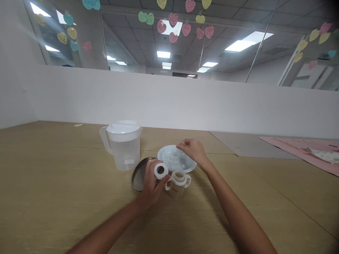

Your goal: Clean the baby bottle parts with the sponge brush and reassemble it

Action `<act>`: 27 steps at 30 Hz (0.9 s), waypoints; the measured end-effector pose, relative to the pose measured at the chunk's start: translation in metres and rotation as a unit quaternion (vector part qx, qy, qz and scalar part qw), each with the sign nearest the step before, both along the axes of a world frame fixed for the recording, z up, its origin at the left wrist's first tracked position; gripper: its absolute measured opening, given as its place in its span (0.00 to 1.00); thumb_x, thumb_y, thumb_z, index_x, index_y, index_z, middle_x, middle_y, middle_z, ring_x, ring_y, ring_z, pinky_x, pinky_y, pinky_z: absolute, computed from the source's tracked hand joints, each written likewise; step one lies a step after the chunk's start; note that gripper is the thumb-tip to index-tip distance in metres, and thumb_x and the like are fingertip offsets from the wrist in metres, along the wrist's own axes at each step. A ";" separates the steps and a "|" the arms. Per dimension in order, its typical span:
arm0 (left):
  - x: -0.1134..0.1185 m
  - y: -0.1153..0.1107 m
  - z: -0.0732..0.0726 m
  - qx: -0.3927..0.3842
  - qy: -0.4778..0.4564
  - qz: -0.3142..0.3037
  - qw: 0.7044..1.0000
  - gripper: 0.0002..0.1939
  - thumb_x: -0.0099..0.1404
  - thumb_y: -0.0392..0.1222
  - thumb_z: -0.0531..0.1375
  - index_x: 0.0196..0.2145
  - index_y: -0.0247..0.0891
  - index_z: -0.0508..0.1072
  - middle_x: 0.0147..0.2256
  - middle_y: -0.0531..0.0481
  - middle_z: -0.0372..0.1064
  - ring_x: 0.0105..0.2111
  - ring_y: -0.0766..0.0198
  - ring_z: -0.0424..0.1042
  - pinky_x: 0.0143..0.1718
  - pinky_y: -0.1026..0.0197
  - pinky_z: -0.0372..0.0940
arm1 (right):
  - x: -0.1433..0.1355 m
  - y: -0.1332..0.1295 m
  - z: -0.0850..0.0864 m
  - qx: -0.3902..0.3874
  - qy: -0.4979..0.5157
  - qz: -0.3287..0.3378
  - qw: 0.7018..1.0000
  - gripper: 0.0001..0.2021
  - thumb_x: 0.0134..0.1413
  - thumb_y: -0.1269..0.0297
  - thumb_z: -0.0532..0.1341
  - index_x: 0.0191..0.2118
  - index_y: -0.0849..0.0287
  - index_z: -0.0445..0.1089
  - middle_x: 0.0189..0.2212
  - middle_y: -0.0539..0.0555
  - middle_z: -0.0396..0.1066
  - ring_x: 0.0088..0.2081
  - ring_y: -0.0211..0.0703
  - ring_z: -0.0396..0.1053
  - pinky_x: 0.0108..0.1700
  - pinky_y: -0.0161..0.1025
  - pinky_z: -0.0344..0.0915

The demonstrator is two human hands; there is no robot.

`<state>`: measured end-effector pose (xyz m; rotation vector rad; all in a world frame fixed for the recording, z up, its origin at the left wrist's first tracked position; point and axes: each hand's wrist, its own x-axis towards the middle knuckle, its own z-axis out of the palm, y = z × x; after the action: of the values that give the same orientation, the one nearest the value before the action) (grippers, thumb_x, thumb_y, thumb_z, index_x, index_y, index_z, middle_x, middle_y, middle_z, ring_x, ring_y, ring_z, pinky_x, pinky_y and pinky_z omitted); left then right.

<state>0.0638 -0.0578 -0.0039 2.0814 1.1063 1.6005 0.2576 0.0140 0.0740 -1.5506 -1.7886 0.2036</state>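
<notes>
My left hand [152, 183] is closed round a white ring-shaped cap [161, 170] with a hole in its middle. Just right of it stands a clear bottle [178, 183] with two white handles and an uncovered mouth. Over the right rim of a white bowl [189, 168], my right hand [192, 149] has its fingertips pinched together; what they hold is too small to name. Something clear lies in the bowl. Partly behind my left hand, a round metal tray [138, 178] rests tilted or flat, I cannot tell which.
A clear lidded pitcher [125, 146] stands left of the bowl on the tan table [66, 183]. At the far right lies a pink mat [291, 144] with a white item on it, beside a grey sheet [238, 141]. A white wall runs behind.
</notes>
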 end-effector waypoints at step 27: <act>-0.058 0.049 0.025 0.227 0.032 0.290 0.929 0.31 0.56 0.46 0.59 0.53 0.33 0.55 0.51 0.36 0.50 0.55 0.49 0.51 0.56 0.46 0.46 | 0.006 0.018 -0.027 -0.057 -0.154 -0.013 0.986 0.20 0.40 0.77 0.59 0.45 0.65 0.66 0.43 0.62 0.65 0.43 0.45 0.64 0.44 0.35 0.57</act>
<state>0.0061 -0.0092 0.0213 2.2149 1.6115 2.2566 0.2633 0.0319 0.0473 -1.7631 -2.0218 0.0548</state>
